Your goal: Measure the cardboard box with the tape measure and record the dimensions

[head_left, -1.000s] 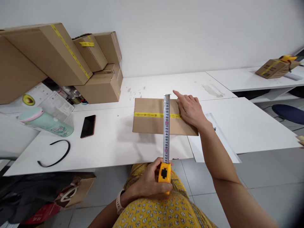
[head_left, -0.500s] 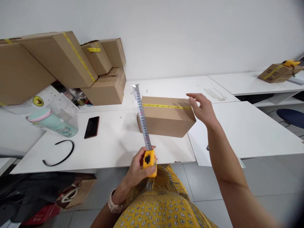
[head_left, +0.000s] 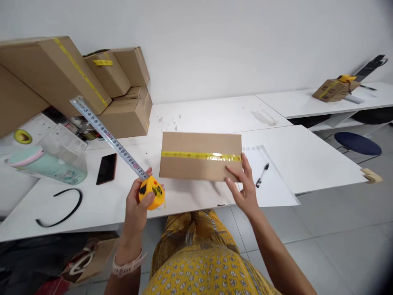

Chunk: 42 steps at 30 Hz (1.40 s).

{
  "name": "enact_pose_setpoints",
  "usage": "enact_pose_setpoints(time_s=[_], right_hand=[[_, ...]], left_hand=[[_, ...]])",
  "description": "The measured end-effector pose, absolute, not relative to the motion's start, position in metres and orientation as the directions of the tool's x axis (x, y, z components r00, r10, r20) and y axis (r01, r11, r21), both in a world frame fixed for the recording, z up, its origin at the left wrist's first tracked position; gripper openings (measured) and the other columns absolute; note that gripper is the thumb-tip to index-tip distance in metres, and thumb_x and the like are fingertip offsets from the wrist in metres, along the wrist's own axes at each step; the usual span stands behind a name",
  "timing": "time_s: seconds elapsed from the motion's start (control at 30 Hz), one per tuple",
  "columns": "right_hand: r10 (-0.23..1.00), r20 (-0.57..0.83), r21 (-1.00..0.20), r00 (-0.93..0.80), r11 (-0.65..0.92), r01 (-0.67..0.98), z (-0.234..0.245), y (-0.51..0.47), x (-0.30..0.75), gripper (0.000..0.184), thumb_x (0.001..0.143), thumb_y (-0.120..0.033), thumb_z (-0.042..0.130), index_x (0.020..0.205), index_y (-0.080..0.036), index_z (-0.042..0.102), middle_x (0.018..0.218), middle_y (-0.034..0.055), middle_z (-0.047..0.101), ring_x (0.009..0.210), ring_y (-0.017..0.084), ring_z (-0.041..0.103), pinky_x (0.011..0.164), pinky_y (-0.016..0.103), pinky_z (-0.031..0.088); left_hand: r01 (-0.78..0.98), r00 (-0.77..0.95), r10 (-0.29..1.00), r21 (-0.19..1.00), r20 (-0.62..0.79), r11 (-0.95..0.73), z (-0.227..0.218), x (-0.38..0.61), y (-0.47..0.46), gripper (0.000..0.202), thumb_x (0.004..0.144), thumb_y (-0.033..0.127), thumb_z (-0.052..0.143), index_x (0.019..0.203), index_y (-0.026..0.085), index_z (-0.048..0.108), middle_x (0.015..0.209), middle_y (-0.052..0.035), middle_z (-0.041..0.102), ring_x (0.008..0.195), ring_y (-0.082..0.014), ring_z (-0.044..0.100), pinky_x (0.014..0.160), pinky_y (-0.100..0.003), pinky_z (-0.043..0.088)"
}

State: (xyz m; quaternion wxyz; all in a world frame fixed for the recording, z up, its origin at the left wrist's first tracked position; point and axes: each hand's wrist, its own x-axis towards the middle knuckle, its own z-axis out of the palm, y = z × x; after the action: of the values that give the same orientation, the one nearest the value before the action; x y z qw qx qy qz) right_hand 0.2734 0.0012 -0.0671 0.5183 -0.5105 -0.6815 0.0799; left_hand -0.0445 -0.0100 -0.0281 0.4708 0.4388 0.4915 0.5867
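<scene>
The left hand (head_left: 136, 200) is closed in a firm grip around the yellow tape measure (head_left: 151, 191), low and left of the frame's centre; its blade (head_left: 106, 135) is run out stiff and slants up toward the upper left, its tip in front of the stacked boxes (head_left: 101, 86) there. The blade lies over no edge of anything. The right hand (head_left: 242, 186) is spread open, fingers splayed on the near right corner of the cardboard box (head_left: 199, 155), thumb at its front edge, pressing more than grasping. That box lies flat on the white tabletop (head_left: 184, 196) in the middle of the frame, a strip of yellow tape running along its length.

A sheet of paper (head_left: 270, 184) with a pen (head_left: 262, 175) on it sits just right of the box; a phone (head_left: 106, 169), a black band (head_left: 59, 205) and a green bottle (head_left: 46, 168) lie at the left.

By the look of it, the step in hand is measuring the box, between readings: box steadied, tape off it. The next move calls for swinging the blade down, hooking or butting its tip at one box edge, and laying it straight along a side while the right hand holds the box steady.
</scene>
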Motion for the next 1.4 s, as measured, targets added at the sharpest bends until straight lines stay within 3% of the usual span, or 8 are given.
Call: enact_pose_setpoints(time_s=[0.3,0.47,0.63,0.77,0.97,1.17,1.27,1.4], right_hand=[[0.701,0.675,-0.634,0.228,0.395,0.664,-0.085,-0.069,0.249,0.044,0.09,-0.019,0.063,0.129,-0.039,0.064,0.13,0.0085,0.066,0.114,0.033,0.064,0.089,0.059,0.056],[0.767,0.509,-0.86,0.39,0.473,0.191,-0.019,-0.061,0.247,0.044,0.1,-0.033,0.044,0.144,-0.035,0.051,0.104,0.0054,0.073,0.061,0.016,0.061,0.06,0.039,0.055],[0.717,0.48,-0.839,0.506,0.544,0.025,0.011,-0.056,0.249,0.036,0.101,-0.042,0.047,0.129,-0.027,0.062,0.07,0.0008,0.068,0.046,0.012,0.05,0.043,0.027,0.045],[0.689,0.507,-0.822,0.517,0.567,0.051,0.002,-0.065,0.244,0.022,0.101,-0.026,0.051,0.116,-0.028,0.066,0.07,-0.0015,0.07,0.04,0.008,0.047,0.037,0.022,0.041],[0.678,0.734,-0.614,0.029,0.645,0.455,-0.038,-0.08,0.23,0.042,0.094,-0.02,0.06,0.131,-0.037,0.061,0.079,-0.0028,0.075,0.053,0.016,0.066,0.044,0.032,0.055],[0.566,0.491,-0.725,0.663,-0.156,0.67,-0.073,-0.03,0.302,0.024,0.096,-0.045,0.053,0.097,-0.023,0.062,0.08,0.0049,0.07,0.068,0.021,0.067,0.063,0.035,0.05],[0.694,0.159,-0.539,0.703,-0.535,0.65,-0.086,0.002,0.344,0.044,0.095,-0.056,0.047,0.115,-0.019,0.057,0.091,0.0107,0.072,0.086,0.03,0.067,0.077,0.043,0.048],[0.831,-0.135,-0.273,0.54,-0.555,0.786,-0.103,0.023,0.365,0.049,0.099,-0.045,0.038,0.136,-0.014,0.048,0.113,0.0191,0.069,0.099,0.037,0.066,0.08,0.047,0.045]], left_hand=[[0.308,-0.077,0.996,0.951,0.045,-0.02,-0.015,-0.064,-0.07,0.059,0.071,0.038,0.077,0.125,0.023,0.06,0.145,-0.0119,0.056,0.102,-0.03,0.07,0.076,-0.036,0.061],[0.632,0.424,0.906,0.709,0.021,-0.312,-0.01,-0.056,-0.073,0.061,0.071,0.032,0.077,0.129,0.026,0.06,0.126,-0.0082,0.069,0.111,-0.0308,0.068,0.098,-0.041,0.055],[0.684,0.609,0.77,0.617,-0.19,-0.388,-0.022,-0.043,-0.071,0.07,0.07,0.021,0.074,0.138,0.025,0.056,0.139,-0.0097,0.062,0.127,-0.0318,0.059,0.109,-0.043,0.048],[0.677,0.584,0.782,0.662,-0.216,-0.322,-0.025,-0.039,-0.071,0.084,0.075,0.019,0.071,0.152,0.033,0.04,0.148,-0.0081,0.054,0.133,-0.0299,0.055,0.112,-0.044,0.044],[0.642,0.387,0.916,0.744,-0.103,-0.188,-0.023,-0.045,-0.084,0.108,0.072,0.035,0.083,0.16,0.036,0.02,0.14,-0.0096,0.059,0.129,-0.0324,0.059,0.105,-0.045,0.051],[0.669,-0.015,0.976,0.727,0.218,-0.152,-0.015,-0.087,-0.09,0.106,0.07,0.055,0.081,0.158,0.034,0.026,0.132,-0.0103,0.06,0.116,-0.0361,0.064,0.095,-0.049,0.055],[0.798,-0.173,0.953,0.603,0.247,-0.012,-0.02,-0.111,-0.064,0.113,0.067,0.064,0.078,0.16,0.03,0.023,0.127,-0.0109,0.061,0.113,-0.0388,0.064,0.09,-0.05,0.055],[0.923,-0.203,0.972,0.354,0.122,0.148,-0.042,-0.124,-0.025,0.097,0.079,0.058,0.066,0.159,0.021,0.025,0.127,-0.0156,0.06,0.115,-0.039,0.062,0.087,-0.048,0.054]])
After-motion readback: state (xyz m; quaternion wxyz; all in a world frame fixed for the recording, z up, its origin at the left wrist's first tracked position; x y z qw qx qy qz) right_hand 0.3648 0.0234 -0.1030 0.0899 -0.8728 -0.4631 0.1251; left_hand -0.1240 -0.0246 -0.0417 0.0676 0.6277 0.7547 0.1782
